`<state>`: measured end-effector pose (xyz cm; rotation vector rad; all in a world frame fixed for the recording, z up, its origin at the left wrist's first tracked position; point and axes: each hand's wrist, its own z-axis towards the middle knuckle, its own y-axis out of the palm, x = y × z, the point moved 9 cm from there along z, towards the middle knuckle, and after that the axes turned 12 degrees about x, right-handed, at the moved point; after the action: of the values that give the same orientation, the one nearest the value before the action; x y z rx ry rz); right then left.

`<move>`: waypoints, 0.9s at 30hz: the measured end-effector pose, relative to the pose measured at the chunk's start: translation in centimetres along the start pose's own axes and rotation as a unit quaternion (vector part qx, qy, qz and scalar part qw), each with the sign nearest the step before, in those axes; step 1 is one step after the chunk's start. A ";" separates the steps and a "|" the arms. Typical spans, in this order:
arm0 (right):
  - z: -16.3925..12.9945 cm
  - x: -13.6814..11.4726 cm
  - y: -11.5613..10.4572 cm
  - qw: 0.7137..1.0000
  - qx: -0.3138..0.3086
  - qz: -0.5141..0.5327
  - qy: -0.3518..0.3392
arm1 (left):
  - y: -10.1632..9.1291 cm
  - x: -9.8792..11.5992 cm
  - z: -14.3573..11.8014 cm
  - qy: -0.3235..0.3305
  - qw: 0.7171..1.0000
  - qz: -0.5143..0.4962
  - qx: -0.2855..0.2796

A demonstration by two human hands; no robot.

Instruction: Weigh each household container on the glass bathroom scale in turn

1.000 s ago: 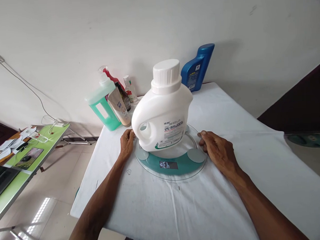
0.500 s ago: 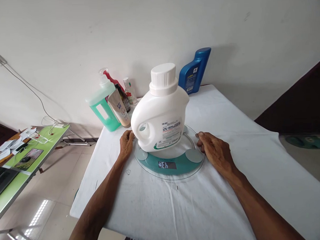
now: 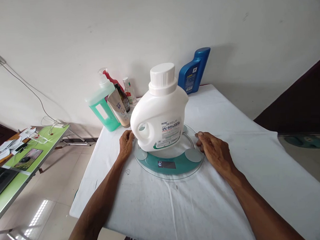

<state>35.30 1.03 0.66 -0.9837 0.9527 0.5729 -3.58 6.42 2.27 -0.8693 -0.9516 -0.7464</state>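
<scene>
The white detergent jug [image 3: 159, 113] stands upright on the round glass scale [image 3: 168, 158], which lies on the white-clothed bench [image 3: 205, 202] a little toward its far edge, between the two hands. Against half a second ago, jug, scale and hands sit where they did; the one change is the scale's display [image 3: 166, 164], whose lit digits have almost gone dark, only a faint mark left at its left end.

The left hand [image 3: 126, 145] rests at the scale's left rim, fingers curled loosely with their tips by the jug's handle side; whether they touch the jug cannot be told. It grips nothing. The right hand [image 3: 215, 149] lies palm down on the cloth at the scale's right rim, fingers together and reaching to the glass edge, also holding nothing. Both forearms stretch in from the near edge.

Along the far edge stand a green pump bottle [image 3: 103, 108], a beige tube [image 3: 118, 108], a dark bottle [image 3: 124, 96], a small clear bottle [image 3: 129, 91], and, toward the far right corner, a blue oil jug [image 3: 193, 71]. A green side table [image 3: 27, 159] stands off the left edge.
</scene>
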 end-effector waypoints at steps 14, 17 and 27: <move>-0.1 -0.4 -0.1 1.000 0.005 -0.003 -0.019 | 0.1 -0.3 0.0 -0.011 1.000 -0.002 -0.004; -0.1 -0.4 -0.1 1.000 0.003 0.003 -0.017 | 0.0 -0.1 0.0 -0.009 1.000 0.001 -0.004; -0.1 -0.5 0.0 1.000 -0.002 -0.014 -0.023 | 0.0 -0.2 0.0 -0.005 1.000 -0.003 -0.001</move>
<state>34.97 0.93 1.08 -0.9821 0.8961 0.5719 -3.65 6.43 2.07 -0.8733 -0.9624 -0.7480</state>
